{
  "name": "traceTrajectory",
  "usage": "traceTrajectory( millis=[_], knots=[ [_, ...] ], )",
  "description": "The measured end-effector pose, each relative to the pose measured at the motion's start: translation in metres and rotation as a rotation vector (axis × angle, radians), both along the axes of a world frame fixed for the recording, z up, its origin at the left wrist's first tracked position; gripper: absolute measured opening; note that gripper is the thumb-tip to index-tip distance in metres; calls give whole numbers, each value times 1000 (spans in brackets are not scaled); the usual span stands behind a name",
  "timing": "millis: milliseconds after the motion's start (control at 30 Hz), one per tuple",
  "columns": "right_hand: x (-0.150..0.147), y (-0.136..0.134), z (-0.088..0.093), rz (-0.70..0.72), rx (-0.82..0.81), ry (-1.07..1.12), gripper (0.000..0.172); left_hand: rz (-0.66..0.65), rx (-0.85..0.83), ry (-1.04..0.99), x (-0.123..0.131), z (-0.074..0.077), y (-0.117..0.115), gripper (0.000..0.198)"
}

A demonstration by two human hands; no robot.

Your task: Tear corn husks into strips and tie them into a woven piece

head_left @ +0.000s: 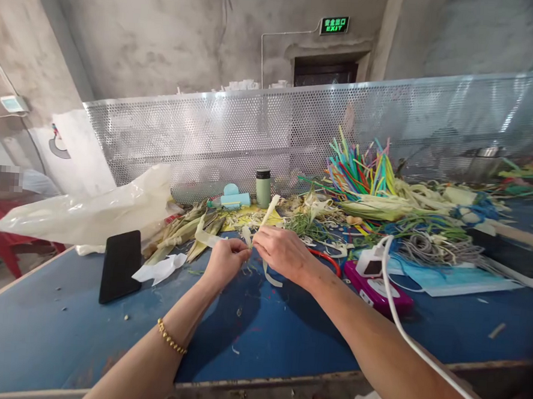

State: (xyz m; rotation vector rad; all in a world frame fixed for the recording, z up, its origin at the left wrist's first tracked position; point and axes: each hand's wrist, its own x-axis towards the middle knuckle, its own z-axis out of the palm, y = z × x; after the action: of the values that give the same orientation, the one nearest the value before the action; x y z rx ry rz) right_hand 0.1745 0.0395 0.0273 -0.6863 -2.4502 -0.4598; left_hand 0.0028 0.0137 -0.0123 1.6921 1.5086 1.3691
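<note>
Both my hands meet above the blue table point(258, 337), just past its middle. My left hand point(225, 261), with a gold bead bracelet on the wrist, is closed in a pinch on a pale corn-husk strip point(268, 214). My right hand point(280, 251) is closed on the same strip, fingertips touching the left ones. The strip sticks up and away from my fingers, and a loose end curls down under my right hand. A heap of husks and leaves point(186, 230) lies just beyond my left hand.
A black phone point(120, 265) lies left. Behind: a clear plastic bag point(94, 213), a green flask point(263, 188), a blue tool point(231, 198), coloured strips point(363, 169), a husk pile. At right sit a pink device point(378, 290) and white cable point(403, 328). A perforated metal screen point(297, 135) bounds the table.
</note>
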Motion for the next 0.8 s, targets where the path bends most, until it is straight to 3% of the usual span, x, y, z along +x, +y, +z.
traceTrajectory(
  millis=[133,267,467,600,800],
  knots=[
    [-1,0,-3,44,-6,4,19,-115,-81,-94,4,6,-9,19],
    [-5,-3,-4,0,-11,25,14,-191,-150,-302,9,11,-15,13],
    [-6,-8,0,-70,-60,46,14,-70,-56,-301,9,10,-11,11],
    [-3,-1,0,-18,-124,85,17,12,-9,-310,7,10,-8,9],
    [6,3,6,61,-428,211,19,71,30,-296,5,11,-8,10]
  ],
)
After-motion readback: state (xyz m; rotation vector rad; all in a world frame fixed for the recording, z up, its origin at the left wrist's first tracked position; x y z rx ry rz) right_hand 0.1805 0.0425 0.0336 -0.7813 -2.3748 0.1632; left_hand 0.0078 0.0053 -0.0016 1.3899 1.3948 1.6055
